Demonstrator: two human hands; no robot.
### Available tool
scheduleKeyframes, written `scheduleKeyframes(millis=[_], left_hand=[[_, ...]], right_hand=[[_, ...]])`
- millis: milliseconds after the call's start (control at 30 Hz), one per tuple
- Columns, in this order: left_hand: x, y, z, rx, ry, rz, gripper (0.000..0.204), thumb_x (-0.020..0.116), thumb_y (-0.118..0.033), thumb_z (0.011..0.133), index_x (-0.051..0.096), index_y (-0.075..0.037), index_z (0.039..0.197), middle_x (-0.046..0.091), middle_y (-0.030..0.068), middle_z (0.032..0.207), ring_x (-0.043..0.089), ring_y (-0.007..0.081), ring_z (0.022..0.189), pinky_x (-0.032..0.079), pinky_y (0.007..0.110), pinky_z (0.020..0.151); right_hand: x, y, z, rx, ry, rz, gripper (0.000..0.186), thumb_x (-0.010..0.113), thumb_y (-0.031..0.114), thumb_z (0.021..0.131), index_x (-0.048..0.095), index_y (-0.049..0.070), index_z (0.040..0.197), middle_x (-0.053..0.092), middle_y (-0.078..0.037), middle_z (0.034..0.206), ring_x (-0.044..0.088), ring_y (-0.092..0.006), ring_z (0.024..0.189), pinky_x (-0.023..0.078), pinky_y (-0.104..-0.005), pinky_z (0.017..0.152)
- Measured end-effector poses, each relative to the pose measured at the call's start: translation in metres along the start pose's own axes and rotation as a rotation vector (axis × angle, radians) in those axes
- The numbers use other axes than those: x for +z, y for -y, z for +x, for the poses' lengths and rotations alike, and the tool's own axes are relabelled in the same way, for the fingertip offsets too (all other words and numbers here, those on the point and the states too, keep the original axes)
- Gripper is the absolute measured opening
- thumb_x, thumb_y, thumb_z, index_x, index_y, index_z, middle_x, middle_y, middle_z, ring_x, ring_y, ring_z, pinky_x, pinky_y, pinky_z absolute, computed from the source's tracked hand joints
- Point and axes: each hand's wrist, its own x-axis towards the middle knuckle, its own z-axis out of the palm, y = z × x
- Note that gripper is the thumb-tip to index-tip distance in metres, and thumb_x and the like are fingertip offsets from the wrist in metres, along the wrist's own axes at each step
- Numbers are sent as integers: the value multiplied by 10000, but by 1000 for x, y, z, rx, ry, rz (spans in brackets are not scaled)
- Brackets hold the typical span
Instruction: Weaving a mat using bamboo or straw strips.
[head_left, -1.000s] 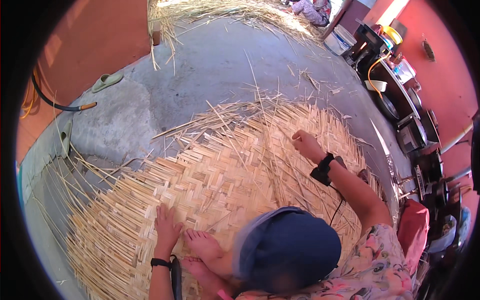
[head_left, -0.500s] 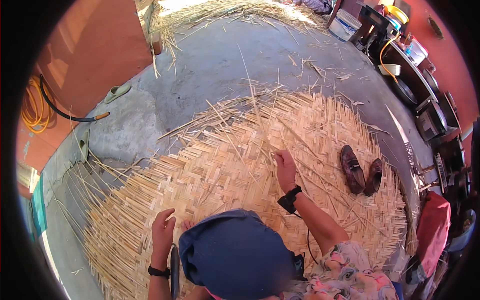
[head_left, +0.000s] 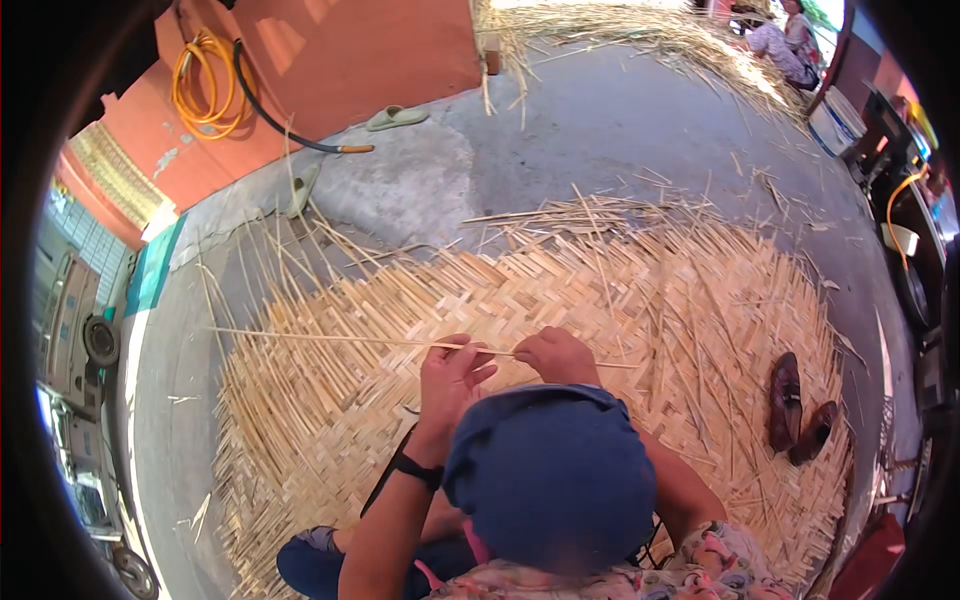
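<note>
A long, thin split reed strip (head_left: 330,338) runs sideways in front of me, crossing both hands above the mat. My left hand (head_left: 452,380) is partly curled around the strip, the thumb side up. Close beside it, my right hand (head_left: 556,354) is closed in a pinch on the same strip, and a short end sticks out past it to the right. Beneath them spreads a large woven mat (head_left: 480,300) of pale flat strips in a zigzag pattern, its ragged ends loose along the left and far edges. A blue cap hides part of the mat and my right wrist.
Dark shoes (head_left: 787,405) rest on the mat's right side. Green slippers (head_left: 397,118) lie by the orange wall, under a yellow hose coil (head_left: 208,85). Loose straw (head_left: 610,20) and a seated person (head_left: 790,45) are at the back. A white bucket (head_left: 836,122) stands right; a vehicle (head_left: 75,340) is left.
The view has swung left. My hands have come close together, and my left hand, empty before, now holds the strip. The strip lies sideways between them.
</note>
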Motion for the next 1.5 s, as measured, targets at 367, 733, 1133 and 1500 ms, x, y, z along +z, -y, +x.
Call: scheduleKeyframes(millis=[367, 733, 1133, 1500], left_hand=[[-49, -7, -10, 87, -103, -181, 207, 666, -9, 894, 570, -34, 1076, 680, 91, 972, 701, 200, 912, 599, 276, 662], [-77, 30, 5, 42, 99, -198, 204, 667, 47, 874, 618, -35, 1055, 668, 86, 852, 558, 107, 645, 478, 226, 596], [-31, 32, 42, -318, 73, -310, 355, 463, -289, 1050, 511, 23, 1212, 637, 231, 1150, 649, 304, 1077, 564, 395, 908], [93, 9, 110, -29, 485, 330, 451, 656, -260, 944, 500, -27, 1298, 591, 169, 1252, 619, 227, 1075, 547, 338, 842]], right_hand=[[36, 43, 27, -140, 45, 17, 90, 735, 166, 818, 669, 124, 863, 604, -45, 785, 623, -242, 755, 513, -365, 657], [28, 9, 27, 710, 828, 871, 126, 701, 101, 896, 630, 26, 968, 617, -13, 774, 587, -100, 718, 480, -248, 628], [2, -70, -36, 592, 684, -153, 166, 596, 113, 922, 556, 81, 1080, 632, -152, 952, 654, -338, 859, 530, -429, 702], [-137, -149, -189, 1035, -1187, 645, 131, 437, 152, 1008, 546, 85, 980, 516, 14, 812, 462, -54, 496, 335, -226, 387]])
